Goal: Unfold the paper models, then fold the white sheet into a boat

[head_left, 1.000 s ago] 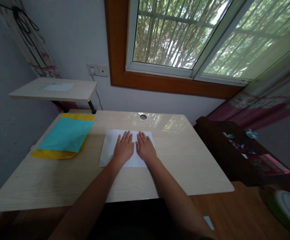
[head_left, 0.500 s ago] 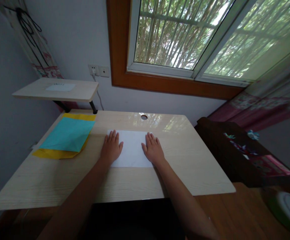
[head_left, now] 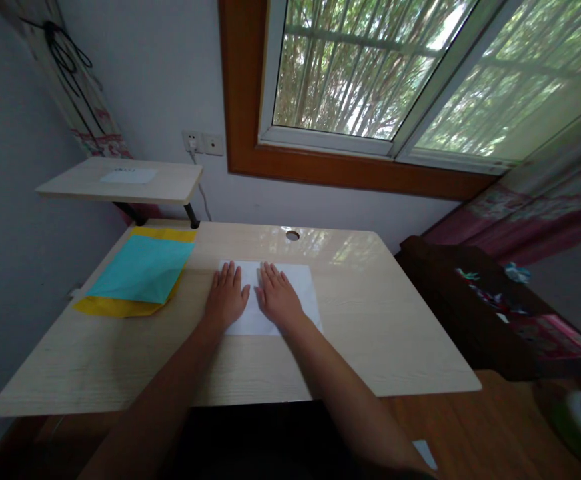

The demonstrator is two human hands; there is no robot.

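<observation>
Head view: both hands flat on white paper, desk centre.
Left hand (head_left: 227, 298) and right hand (head_left: 277, 297) lie open, palms down, gripping nothing, side by side on the white sheet (head_left: 304, 293). Teal sheet (head_left: 143, 269) over yellow sheet (head_left: 105, 307) at 9 o'clock, well apart, on wooden desk (head_left: 380, 333).

Legible text: none.
The small white sheet (head_left: 129, 176) on the raised shelf (head_left: 170, 190) carries a dark printed line, too small and blurred to read. The white paper (head_left: 300, 293), the teal sheet (head_left: 143, 269) and the yellow sheet (head_left: 115, 307) on the surface (head_left: 370, 333) show no markings.
</observation>
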